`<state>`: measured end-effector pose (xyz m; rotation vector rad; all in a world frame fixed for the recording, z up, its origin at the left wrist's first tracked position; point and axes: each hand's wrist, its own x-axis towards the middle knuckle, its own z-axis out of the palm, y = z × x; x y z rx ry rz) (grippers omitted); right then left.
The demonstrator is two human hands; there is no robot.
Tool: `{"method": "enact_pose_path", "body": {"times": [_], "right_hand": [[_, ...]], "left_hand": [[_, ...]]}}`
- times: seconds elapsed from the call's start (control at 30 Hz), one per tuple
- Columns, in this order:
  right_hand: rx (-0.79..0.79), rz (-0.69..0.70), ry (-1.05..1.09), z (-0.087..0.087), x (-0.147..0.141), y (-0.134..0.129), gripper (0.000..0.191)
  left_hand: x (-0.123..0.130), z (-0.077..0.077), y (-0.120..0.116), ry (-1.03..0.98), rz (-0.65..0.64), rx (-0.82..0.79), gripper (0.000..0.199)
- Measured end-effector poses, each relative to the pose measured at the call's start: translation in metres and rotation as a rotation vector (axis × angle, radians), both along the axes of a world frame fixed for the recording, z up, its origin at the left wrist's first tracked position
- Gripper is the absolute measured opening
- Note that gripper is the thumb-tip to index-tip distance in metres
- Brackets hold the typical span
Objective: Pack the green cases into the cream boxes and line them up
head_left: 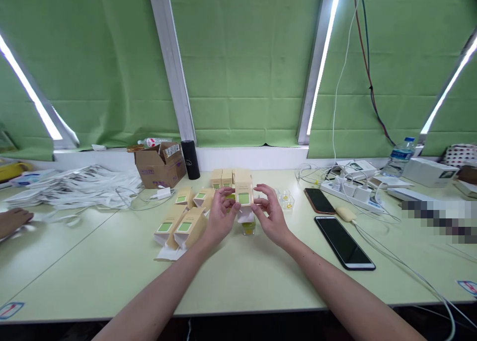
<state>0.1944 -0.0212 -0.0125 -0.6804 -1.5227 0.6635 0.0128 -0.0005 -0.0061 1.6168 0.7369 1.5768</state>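
Carton (244, 186): mid-tabletop (276, 286), lower flaps open
Grip: left hand (222, 213) and right hand (274, 216) — both grasping the carton's sides
Jar (249, 228): yellow-green, six o'clock, beneath the flaps
Four cartons (191, 223): eight o'clock, contents hidden
Bottle (399, 156): two o'clock, blue label
Lettering: too small — green label panels (244, 198) show

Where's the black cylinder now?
In the head view, the black cylinder stands on the table left of centre, just right of the cardboard box.

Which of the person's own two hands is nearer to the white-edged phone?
Right: the right hand is left of the white-edged phone; the left hand is farther left, across the held carton.
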Motion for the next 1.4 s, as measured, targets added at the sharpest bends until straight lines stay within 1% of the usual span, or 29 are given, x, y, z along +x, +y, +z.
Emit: {"method": "enact_pose_path", "body": {"times": [0.17, 0.27, 0.43, 0.57, 0.73, 0.83, 0.93, 1.07, 1.23, 1.4], "right_hand": [[0.003, -0.018, -0.020, -0.002, 0.002, 0.002, 0.035], [-0.006, -0.016, -0.019, 0.000, 0.002, 0.001, 0.034], [-0.015, -0.009, -0.020, 0.001, 0.002, 0.001, 0.033], [-0.017, -0.012, -0.018, 0.001, 0.004, 0.002, 0.033], [-0.037, 0.039, -0.027, 0.000, 0.007, 0.001, 0.036], [-0.009, 0.048, -0.044, 0.000, 0.008, 0.002, 0.039], [0.010, 0.051, -0.058, -0.001, 0.008, 0.004, 0.041], [-0.028, 0.080, -0.059, -0.001, 0.008, 0.004, 0.043], [-0.054, 0.143, -0.039, -0.002, 0.008, 0.004, 0.045], [-0.062, 0.172, 0.024, -0.002, 0.008, 0.007, 0.043]], "left_hand": [[-0.001, 0.001, -0.005, 0.102, 0.029, 0.036, 0.054], [-0.002, 0.001, -0.009, 0.169, 0.084, 0.115, 0.047], [-0.005, 0.001, -0.012, 0.268, 0.074, 0.231, 0.038], [-0.006, 0.004, -0.014, 0.326, 0.117, 0.279, 0.034], [-0.005, 0.004, -0.014, 0.312, 0.112, 0.245, 0.036], [-0.005, 0.002, -0.012, 0.273, 0.112, 0.227, 0.038], [-0.004, 0.001, -0.009, 0.234, 0.129, 0.215, 0.035], [-0.004, 0.001, -0.009, 0.219, 0.158, 0.212, 0.032], [-0.004, 0.002, -0.010, 0.227, 0.152, 0.181, 0.033], [-0.004, 0.001, -0.010, 0.210, 0.137, 0.180, 0.033]]}}
